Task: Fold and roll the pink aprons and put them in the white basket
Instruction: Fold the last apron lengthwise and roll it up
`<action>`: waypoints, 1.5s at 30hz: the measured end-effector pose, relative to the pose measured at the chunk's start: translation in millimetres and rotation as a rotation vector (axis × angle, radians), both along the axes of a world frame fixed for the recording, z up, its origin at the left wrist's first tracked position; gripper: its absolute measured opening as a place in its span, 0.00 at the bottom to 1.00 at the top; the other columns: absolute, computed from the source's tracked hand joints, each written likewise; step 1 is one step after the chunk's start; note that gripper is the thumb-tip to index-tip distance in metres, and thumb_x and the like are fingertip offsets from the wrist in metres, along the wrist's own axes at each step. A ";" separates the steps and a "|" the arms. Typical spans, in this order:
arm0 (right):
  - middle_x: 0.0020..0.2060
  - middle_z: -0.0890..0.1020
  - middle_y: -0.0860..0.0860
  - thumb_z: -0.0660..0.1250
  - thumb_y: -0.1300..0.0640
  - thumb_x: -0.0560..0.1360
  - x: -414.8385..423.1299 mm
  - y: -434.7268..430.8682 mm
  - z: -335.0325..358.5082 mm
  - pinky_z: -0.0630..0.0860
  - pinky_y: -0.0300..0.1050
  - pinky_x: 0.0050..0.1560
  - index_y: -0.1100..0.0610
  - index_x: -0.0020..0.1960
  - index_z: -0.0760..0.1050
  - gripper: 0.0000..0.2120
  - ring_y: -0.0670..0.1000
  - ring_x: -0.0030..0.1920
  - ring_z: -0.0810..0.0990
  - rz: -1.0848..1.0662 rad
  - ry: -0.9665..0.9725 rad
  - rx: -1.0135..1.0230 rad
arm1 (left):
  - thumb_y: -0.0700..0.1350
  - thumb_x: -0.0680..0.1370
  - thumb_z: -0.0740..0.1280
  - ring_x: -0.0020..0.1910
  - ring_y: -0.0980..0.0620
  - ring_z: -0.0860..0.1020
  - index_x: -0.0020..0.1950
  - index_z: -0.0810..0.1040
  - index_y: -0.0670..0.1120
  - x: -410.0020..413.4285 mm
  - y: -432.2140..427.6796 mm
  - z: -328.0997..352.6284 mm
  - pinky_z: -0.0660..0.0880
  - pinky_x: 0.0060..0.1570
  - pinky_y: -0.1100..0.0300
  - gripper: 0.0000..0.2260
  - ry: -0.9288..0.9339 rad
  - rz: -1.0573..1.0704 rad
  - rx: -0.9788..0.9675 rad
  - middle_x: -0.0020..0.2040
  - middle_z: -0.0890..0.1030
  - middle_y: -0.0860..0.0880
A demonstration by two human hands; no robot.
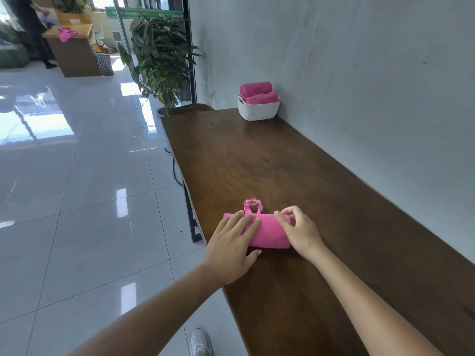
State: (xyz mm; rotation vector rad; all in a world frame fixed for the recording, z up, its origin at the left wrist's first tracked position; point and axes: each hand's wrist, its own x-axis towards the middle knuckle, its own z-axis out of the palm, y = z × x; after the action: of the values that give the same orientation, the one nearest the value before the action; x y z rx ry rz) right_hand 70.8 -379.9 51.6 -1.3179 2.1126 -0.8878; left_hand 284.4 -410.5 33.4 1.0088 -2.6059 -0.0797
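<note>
A pink apron (268, 231) lies rolled into a short bundle on the dark wooden table (295, 160), near its left edge. A loop of its strap sticks out on the far side. My left hand (232, 242) presses flat on the roll's left half, fingers spread, thumb at its near edge. My right hand (299, 231) grips the roll's right end with curled fingers. The white basket (258, 109) stands at the table's far end against the wall, with two rolled pink aprons (257, 92) stacked in it.
A grey wall runs along the table's right side. A potted plant (159, 60) stands beyond the far left corner. Glossy floor tiles lie to the left. Far back, a person stands by a wooden counter with pink cloth (67, 33) on it.
</note>
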 end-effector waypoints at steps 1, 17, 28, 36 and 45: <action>0.57 0.79 0.48 0.62 0.35 0.78 -2.2 2.5 -1.6 0.70 0.35 0.39 0.50 0.62 0.73 0.22 0.48 0.55 0.78 0.038 0.002 -0.001 | 0.63 0.79 0.63 0.78 0.47 0.62 0.80 0.64 0.52 -1.6 -4.1 0.4 0.58 0.79 0.48 0.32 -0.007 -0.003 0.014 0.77 0.68 0.51; 0.67 0.72 0.43 0.82 0.57 0.65 -24.2 11.3 -21.8 0.73 0.45 0.64 0.41 0.72 0.61 0.44 0.47 0.65 0.74 0.228 -0.021 0.006 | 0.56 0.74 0.75 0.70 0.47 0.72 0.77 0.65 0.54 -18.6 -60.7 18.0 0.63 0.73 0.51 0.35 -0.114 -0.044 0.158 0.70 0.75 0.51; 0.55 0.79 0.40 0.78 0.34 0.64 -3.0 23.3 31.2 0.79 0.38 0.49 0.43 0.63 0.72 0.33 0.44 0.55 0.80 0.293 -0.057 -0.029 | 0.66 0.68 0.77 0.62 0.54 0.74 0.74 0.66 0.57 10.8 -57.1 37.5 0.78 0.60 0.57 0.39 -0.032 -0.084 0.449 0.66 0.75 0.57; 0.48 0.82 0.42 0.73 0.29 0.65 40.5 24.7 72.4 0.81 0.36 0.40 0.47 0.58 0.77 0.30 0.44 0.47 0.82 0.214 0.046 -0.093 | 0.73 0.65 0.74 0.58 0.61 0.76 0.70 0.67 0.61 10.5 -18.7 44.2 0.78 0.55 0.66 0.38 0.410 -0.004 0.421 0.61 0.75 0.64; 0.45 0.85 0.41 0.63 0.37 0.78 76.3 30.8 105.7 0.76 0.31 0.48 0.47 0.53 0.81 0.16 0.38 0.50 0.81 0.283 -0.165 -0.226 | 0.66 0.65 0.78 0.51 0.59 0.82 0.61 0.73 0.57 30.3 5.9 50.9 0.81 0.45 0.64 0.30 0.988 0.176 0.572 0.51 0.80 0.62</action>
State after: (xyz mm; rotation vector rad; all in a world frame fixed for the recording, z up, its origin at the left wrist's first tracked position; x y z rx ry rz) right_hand 147.1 -349.1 157.3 -1.5516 1.6869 -1.0927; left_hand 314.7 -404.6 84.3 0.9954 -1.5903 -1.0339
